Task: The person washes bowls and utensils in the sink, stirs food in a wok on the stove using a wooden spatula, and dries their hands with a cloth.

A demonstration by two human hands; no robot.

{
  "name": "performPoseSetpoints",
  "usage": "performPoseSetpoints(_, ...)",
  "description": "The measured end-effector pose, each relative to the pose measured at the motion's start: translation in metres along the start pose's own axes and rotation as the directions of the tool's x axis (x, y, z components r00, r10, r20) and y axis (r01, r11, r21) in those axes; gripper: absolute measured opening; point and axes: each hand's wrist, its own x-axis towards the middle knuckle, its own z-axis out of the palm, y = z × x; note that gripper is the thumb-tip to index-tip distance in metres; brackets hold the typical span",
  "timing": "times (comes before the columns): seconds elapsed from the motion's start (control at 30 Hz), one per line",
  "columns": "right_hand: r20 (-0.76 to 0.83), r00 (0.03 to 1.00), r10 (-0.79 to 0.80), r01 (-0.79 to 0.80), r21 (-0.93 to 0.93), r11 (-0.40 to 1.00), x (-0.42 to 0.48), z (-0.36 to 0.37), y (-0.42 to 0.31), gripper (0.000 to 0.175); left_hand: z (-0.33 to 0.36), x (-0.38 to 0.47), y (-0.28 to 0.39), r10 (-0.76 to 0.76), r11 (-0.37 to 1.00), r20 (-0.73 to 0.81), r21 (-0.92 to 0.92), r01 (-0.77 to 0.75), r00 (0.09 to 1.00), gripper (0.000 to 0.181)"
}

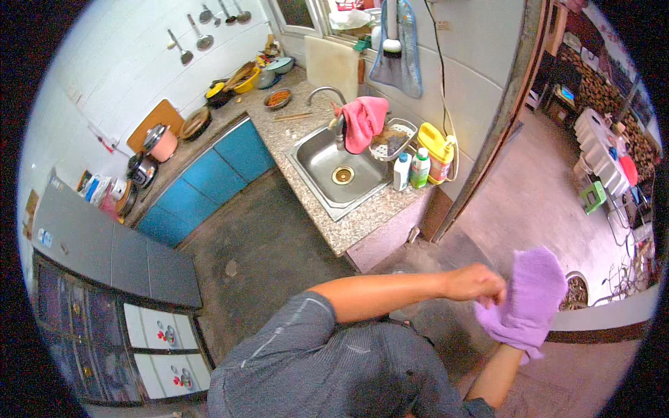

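A purple cloth [538, 298], towel-like or mitt-like, covers my right hand, and only the wrist and forearm show below it. My left hand [475, 285] reaches across in front of my body with curled fingers. Its fingertips meet the near left edge of the purple cloth and seem to pinch it; the hand is slightly blurred. Both hands are above the floor to the right of the counter corner. How the fingers lie inside the cloth is hidden.
A granite counter [360, 222] holds a steel sink [334, 172]. A pink cloth [364, 123] hangs over the faucet. Bottles, including a yellow jug [435, 146], stand beside the sink. A doorway frame [486, 120] rises at right. A grey refrigerator [130, 256] stands at left.
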Motion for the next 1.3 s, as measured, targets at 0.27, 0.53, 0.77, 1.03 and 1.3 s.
performPoseSetpoints(0.27,-0.056,0.990,0.128,-0.116,0.183,0.976,-0.034,0.064,0.016,0.026,0.032,0.046,-0.071,0.190,0.892,-0.295,0.451,-0.039,0.936,0.032)
performPoseSetpoints(0.53,-0.131,0.982,0.137,-0.112,0.181,0.977,-0.024,0.077,0.033,0.034,-0.024,0.053,-0.046,0.622,0.261,0.099,0.909,-0.325,0.777,0.016)
performPoseSetpoints(0.77,-0.033,0.882,0.471,-0.352,0.619,0.702,-0.006,0.046,0.085,0.018,0.000,0.037,-0.050,0.164,0.311,0.159,0.928,-0.204,0.974,0.026)
performPoseSetpoints(1.03,0.054,0.822,0.567,-0.492,0.570,0.658,-0.029,0.091,0.054,0.019,-0.032,0.039,-0.070,-0.129,0.673,0.389,0.710,-0.207,0.912,0.030)
performPoseSetpoints(1.3,0.395,0.792,0.466,-0.608,0.583,0.539,-0.027,0.108,0.030,0.021,-0.072,0.004,-0.094,0.003,0.848,0.193,0.519,-0.104,0.981,0.028)
